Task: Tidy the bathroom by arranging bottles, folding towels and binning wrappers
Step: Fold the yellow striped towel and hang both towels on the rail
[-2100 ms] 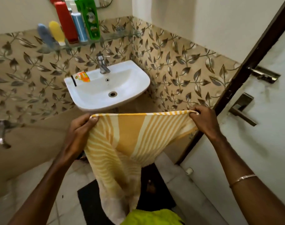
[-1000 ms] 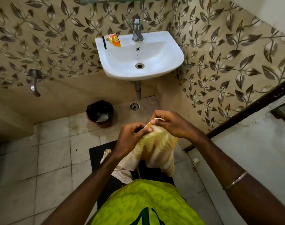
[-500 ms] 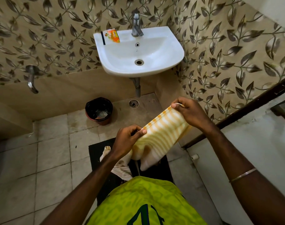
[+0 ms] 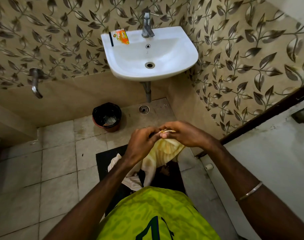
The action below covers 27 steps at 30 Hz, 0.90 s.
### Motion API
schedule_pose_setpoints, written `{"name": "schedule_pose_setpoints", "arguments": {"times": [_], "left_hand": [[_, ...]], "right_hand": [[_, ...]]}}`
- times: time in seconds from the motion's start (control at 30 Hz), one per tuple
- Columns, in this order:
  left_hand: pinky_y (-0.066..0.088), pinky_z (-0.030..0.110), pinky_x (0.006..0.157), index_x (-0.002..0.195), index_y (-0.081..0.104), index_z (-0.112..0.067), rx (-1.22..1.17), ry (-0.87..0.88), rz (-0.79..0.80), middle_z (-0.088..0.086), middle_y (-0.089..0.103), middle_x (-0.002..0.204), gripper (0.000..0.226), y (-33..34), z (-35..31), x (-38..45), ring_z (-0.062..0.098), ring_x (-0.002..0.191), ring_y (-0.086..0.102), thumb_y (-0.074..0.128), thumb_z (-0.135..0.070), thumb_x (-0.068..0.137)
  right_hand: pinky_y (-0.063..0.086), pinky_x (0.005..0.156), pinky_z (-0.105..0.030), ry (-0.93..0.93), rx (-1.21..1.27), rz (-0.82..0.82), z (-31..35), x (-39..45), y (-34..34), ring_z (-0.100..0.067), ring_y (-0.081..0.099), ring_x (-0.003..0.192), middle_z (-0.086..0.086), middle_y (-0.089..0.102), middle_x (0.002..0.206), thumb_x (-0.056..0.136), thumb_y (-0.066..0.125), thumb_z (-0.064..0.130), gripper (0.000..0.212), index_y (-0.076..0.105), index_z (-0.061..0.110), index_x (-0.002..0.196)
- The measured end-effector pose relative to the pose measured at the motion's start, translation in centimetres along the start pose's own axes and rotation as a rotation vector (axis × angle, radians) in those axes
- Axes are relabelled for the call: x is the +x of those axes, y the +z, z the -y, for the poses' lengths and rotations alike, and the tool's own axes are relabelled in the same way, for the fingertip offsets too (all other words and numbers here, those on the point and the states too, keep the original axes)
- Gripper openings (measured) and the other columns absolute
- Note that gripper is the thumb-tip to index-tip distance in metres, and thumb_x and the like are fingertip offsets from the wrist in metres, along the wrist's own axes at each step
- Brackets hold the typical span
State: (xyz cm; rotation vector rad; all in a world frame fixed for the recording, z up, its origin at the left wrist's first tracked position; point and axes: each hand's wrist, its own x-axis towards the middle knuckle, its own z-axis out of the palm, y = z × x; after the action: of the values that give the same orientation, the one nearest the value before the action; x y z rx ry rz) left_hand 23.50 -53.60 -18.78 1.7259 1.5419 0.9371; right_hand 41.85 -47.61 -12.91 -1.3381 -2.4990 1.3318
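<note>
Below, both hands (image 4: 162, 138) pinch the striped towel (image 4: 165, 151) over a tiled floor (image 4: 57, 163) near the sink (image 4: 187, 56).

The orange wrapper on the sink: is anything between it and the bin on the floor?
Nothing visible blocks it. The orange wrapper lies on the sink rim, and the black-lined bin stands open below to the left. Both hands are busy with the striped towel.
</note>
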Motion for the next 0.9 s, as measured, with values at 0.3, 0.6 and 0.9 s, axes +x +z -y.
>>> {"name": "schedule_pose_setpoints", "arguments": {"times": [0.3,0.6,0.9], "left_hand": [[0.054,0.043,0.062,0.086,0.078,-0.02,-0.14,-0.109,-0.009,-0.004,0.074,0.077,0.034,-0.8,1.3,-1.4,0.014,0.07,0.069,0.068,-0.053,0.083],[0.054,0.037,0.064,0.086,0.078,-0.022,-0.1,-0.159,-0.037,-0.011,0.074,0.081,0.017,-1.5,2.6,-1.7,0.005,0.073,0.068,0.072,-0.038,0.089],[0.056,0.042,0.065,0.087,0.079,-0.02,-0.086,-0.126,-0.071,-0.008,0.076,0.079,0.033,-0.9,1.7,-1.0,0.008,0.073,0.07,0.066,-0.049,0.084]], "right_hand": [[0.053,0.069,-0.039,-0.002,-0.164,-0.145,-0.3,0.0,-1.0,-0.008,0.064,0.079,0.005,0.07,0.088,0.097,0.065,0.03,0.012,0.07,0.02,0.099],[0.055,0.071,-0.038,0.115,-0.179,-0.371,-2.9,-1.4,-5.7,-0.014,0.065,0.081,0.005,0.069,0.088,0.097,0.064,0.031,0.009,0.069,0.024,0.096],[0.054,0.081,-0.037,0.11,-0.169,-0.224,-2.0,-1.6,-3.4,-0.017,0.066,0.102,0.002,0.071,0.113,0.099,0.061,0.03,0.022,0.067,0.028,0.12]]}}
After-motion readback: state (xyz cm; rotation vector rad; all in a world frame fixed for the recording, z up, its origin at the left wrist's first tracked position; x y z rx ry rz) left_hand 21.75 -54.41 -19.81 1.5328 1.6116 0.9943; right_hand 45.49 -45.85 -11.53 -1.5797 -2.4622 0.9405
